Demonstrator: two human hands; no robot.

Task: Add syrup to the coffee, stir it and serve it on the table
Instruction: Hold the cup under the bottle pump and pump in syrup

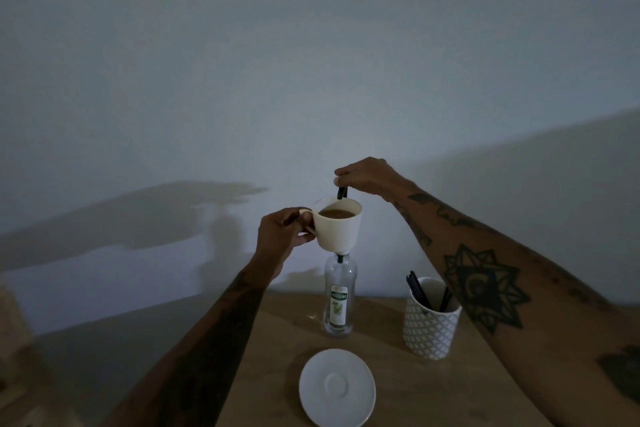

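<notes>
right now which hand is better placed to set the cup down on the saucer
The left hand. It already grips the cup by its handle, held in the air above the saucer. The right hand is pinching the dark stirrer that dips into the coffee, so it is occupied.

Cream cup (341,229) w/ brown coffee (336,213), white saucer (337,386), diamond-patterned white holder (431,329), wood-brown table (398,378).

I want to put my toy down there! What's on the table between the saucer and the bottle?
Nothing. In the head view, only bare wooden table lies between the round white saucer and the clear labelled syrup bottle.
</notes>
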